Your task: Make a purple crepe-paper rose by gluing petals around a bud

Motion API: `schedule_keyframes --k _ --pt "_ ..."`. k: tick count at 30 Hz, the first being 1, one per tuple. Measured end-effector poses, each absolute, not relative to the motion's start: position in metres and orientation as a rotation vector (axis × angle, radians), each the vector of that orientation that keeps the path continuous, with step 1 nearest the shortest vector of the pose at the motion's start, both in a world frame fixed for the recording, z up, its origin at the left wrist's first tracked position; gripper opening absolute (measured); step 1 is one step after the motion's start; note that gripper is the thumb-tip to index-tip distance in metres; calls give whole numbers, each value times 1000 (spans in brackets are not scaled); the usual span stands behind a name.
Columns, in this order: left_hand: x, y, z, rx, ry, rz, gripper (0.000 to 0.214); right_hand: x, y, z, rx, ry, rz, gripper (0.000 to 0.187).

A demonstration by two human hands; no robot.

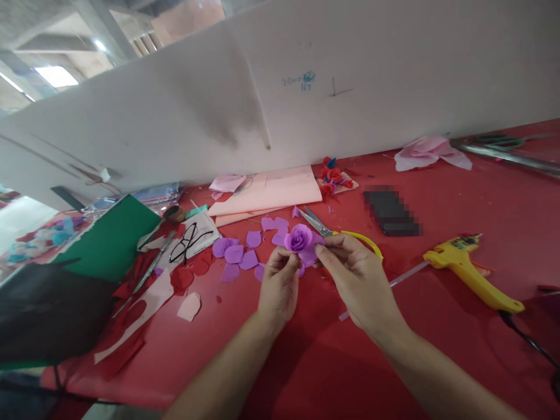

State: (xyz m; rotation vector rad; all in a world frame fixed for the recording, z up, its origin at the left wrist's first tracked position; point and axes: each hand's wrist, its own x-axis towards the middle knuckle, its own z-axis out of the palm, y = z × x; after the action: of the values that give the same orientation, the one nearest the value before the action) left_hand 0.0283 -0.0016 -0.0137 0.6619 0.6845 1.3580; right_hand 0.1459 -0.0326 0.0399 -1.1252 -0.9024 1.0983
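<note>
Between my hands is a purple paper rose (299, 238) with a tight spiral centre. My left hand (280, 283) pinches it from below, fingers closed under the bloom. With thumb and fingers my right hand (361, 280) grips a loose-looking purple petal (310, 255) at the rose's right side; I cannot tell whether the petal is joined to it. Cut purple petals (234, 254) lie on the red table just left of the rose. Behind my right hand rest scissors (317, 220) with yellow handles, partly hidden by the hand.
At right lie a yellow glue gun (470, 271) with a clear glue stick and a dark pixelated slab (391, 211). Pink paper sheets (275, 192) and small red flowers (333, 176) sit by the white wall. Eyeglasses (189, 242), red scraps (181, 281) and a green board (111, 233) are at left.
</note>
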Motion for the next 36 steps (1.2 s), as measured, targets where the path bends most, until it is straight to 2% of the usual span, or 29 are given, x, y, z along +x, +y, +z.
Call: schedule_keyframes --k 36 --pt "30 -2 -9 725 799 1576 12 137 -37 35 -962 -831 1240 12"
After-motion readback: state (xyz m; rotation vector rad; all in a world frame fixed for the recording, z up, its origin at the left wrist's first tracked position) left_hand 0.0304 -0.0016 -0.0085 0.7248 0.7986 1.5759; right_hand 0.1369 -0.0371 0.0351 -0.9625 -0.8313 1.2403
